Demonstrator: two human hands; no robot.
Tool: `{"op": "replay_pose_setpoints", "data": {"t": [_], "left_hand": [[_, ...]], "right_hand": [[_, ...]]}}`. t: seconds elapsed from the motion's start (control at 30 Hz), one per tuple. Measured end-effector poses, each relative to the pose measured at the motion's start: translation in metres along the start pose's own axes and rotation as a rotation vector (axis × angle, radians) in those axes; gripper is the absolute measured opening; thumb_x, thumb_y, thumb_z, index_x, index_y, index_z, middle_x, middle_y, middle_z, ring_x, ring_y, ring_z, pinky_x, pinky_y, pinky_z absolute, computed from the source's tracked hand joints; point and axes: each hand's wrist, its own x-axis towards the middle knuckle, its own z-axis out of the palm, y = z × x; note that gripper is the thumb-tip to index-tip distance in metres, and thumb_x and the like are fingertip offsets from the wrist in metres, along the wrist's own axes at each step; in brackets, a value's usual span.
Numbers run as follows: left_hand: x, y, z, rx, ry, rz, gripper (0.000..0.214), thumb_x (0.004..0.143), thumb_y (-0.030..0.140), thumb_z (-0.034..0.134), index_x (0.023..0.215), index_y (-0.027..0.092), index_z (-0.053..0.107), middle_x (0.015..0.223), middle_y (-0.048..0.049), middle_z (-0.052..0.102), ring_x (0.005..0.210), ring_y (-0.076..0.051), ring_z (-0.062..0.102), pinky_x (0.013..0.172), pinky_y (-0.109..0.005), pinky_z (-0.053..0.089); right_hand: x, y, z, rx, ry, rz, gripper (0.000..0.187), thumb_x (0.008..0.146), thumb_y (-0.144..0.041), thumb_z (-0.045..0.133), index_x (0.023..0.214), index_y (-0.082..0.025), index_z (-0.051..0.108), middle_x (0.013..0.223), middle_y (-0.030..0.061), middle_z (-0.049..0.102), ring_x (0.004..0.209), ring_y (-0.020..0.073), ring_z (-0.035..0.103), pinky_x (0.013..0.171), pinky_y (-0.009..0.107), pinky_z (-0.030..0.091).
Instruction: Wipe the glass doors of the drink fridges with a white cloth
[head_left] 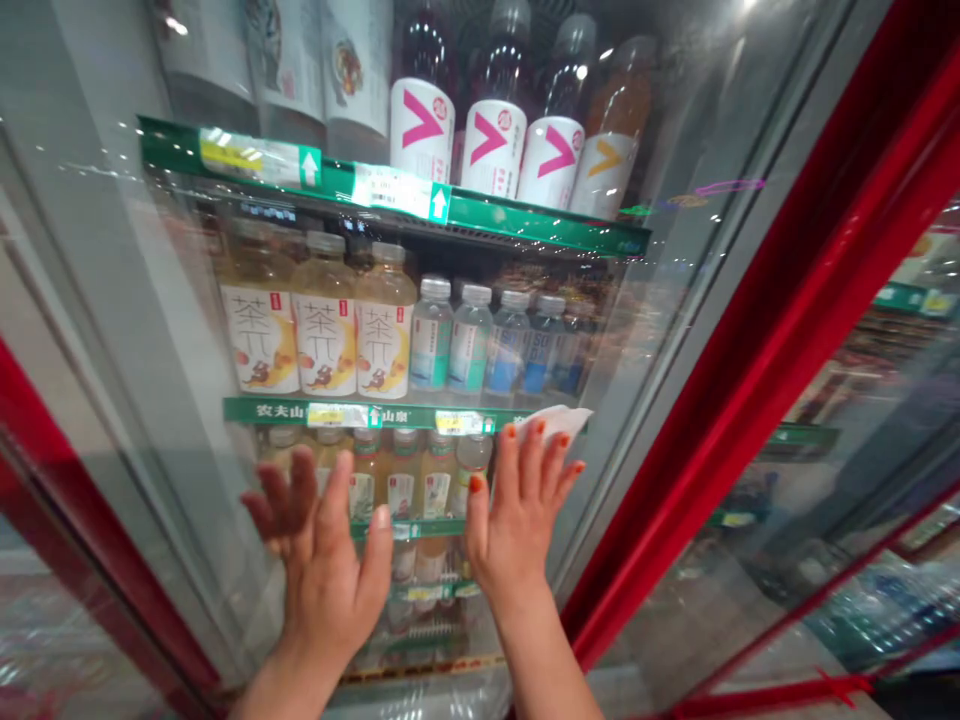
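Note:
My right hand (521, 520) holds a white tissue (562, 422) flat under its outstretched fingers, at the glass door (517, 455) of a drinks cooler. Only the top edge of the tissue shows past the fingertips; the rest is hidden behind the hand. To the left, my left hand (326, 560) is raised in front of the same glass, fingers spread and nothing in it. Whether its fingertips touch the pane I cannot tell. Behind the glass, near both hands, small bottles (401, 485) stand on a lower shelf.
Green-edged shelves (510, 215) hold bottles with pink V labels (422, 125), tea bottles (322, 340) and blue-labelled soda bottles (510, 350). A red door frame (720, 380) slants along the right, another red frame (97, 540) along the left. Lights reflect in the pane.

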Motion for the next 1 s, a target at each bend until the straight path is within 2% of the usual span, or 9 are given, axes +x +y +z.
{"op": "replay_pose_setpoints", "data": {"t": [0.1,0.2,0.27,0.4,0.6,0.7,0.77,0.9,1.0], "left_hand": [[-0.002,0.025,0.015,0.061,-0.025,0.129,0.088,0.102,0.026,0.063,0.177,0.035,0.020,0.188,-0.0012,0.008,0.175,-0.035,0.002,0.140,-0.067,-0.001],[-0.003,0.030,0.024,0.112,-0.059,0.161,0.086,0.103,0.025,0.062,0.178,0.033,0.019,0.187,-0.0008,0.010,0.175,-0.031,0.000,0.141,-0.060,-0.005],[-0.003,0.029,0.026,0.145,-0.051,0.174,0.086,0.103,0.026,0.062,0.178,0.031,0.019,0.187,-0.0007,0.009,0.175,-0.029,-0.001,0.142,-0.055,-0.006],[-0.003,0.030,0.023,0.184,-0.037,0.177,0.086,0.103,0.023,0.062,0.178,0.029,0.020,0.187,-0.0022,0.011,0.175,-0.027,0.000,0.143,-0.050,-0.006],[-0.002,0.025,0.010,0.244,-0.077,0.249,0.081,0.103,0.022,0.061,0.176,0.026,0.026,0.184,-0.0045,0.027,0.175,-0.026,0.008,0.144,-0.048,0.002],[-0.004,0.015,0.000,0.275,-0.082,0.254,0.080,0.103,0.020,0.060,0.176,0.025,0.027,0.184,-0.0035,0.025,0.175,-0.026,0.011,0.144,-0.047,0.005],[-0.006,0.006,-0.005,0.278,-0.053,0.220,0.080,0.103,0.018,0.060,0.176,0.026,0.027,0.184,-0.0036,0.025,0.175,-0.026,0.011,0.144,-0.047,0.005],[-0.007,-0.005,-0.010,0.278,-0.013,0.190,0.081,0.103,0.018,0.060,0.176,0.027,0.027,0.184,-0.0033,0.025,0.175,-0.025,0.011,0.144,-0.046,0.005],[-0.009,-0.007,-0.011,0.305,-0.034,0.185,0.083,0.103,0.015,0.060,0.177,0.025,0.023,0.186,-0.0043,0.021,0.175,-0.027,0.009,0.144,-0.048,0.004]], "right_hand": [[-0.039,-0.011,0.008,-0.005,-0.057,-0.166,0.087,0.103,-0.037,0.063,0.178,-0.031,0.018,0.179,0.0053,0.040,0.175,0.0348,0.003,0.139,0.073,0.006],[-0.079,0.014,0.005,-0.051,-0.063,-0.101,0.085,0.104,-0.028,0.060,0.178,-0.030,0.019,0.180,0.0080,0.036,0.174,0.0348,0.009,0.138,0.075,0.010],[-0.086,0.037,-0.002,-0.082,-0.066,-0.019,0.082,0.107,-0.024,0.054,0.179,-0.029,0.015,0.183,0.0117,0.026,0.173,0.0384,0.010,0.134,0.081,0.015],[-0.069,0.059,-0.013,-0.048,-0.030,0.055,0.077,0.111,-0.027,0.047,0.179,-0.030,0.010,0.186,0.0130,0.011,0.173,0.0427,0.009,0.128,0.088,0.017],[-0.071,0.056,-0.003,0.111,0.037,0.155,0.073,0.114,-0.034,0.039,0.179,-0.024,0.009,0.185,0.0167,0.015,0.171,0.0468,0.014,0.127,0.090,0.017],[-0.067,0.063,0.001,0.123,0.100,0.140,0.074,0.112,-0.031,0.045,0.179,-0.027,0.013,0.186,0.0151,0.013,0.170,0.0476,0.016,0.128,0.088,0.022],[-0.054,0.065,0.001,0.102,0.142,0.141,0.076,0.111,-0.031,0.049,0.179,-0.029,0.014,0.186,0.0144,0.013,0.170,0.0478,0.017,0.128,0.088,0.023],[-0.024,0.038,-0.001,0.077,0.139,0.101,0.078,0.112,-0.029,0.047,0.179,-0.024,0.008,0.186,0.0151,0.005,0.173,0.0441,0.007,0.130,0.086,0.019],[-0.025,0.008,0.004,0.053,0.046,-0.075,0.077,0.111,-0.028,0.042,0.179,-0.019,0.007,0.187,0.0144,0.006,0.174,0.0386,0.004,0.135,0.078,0.017]]}}
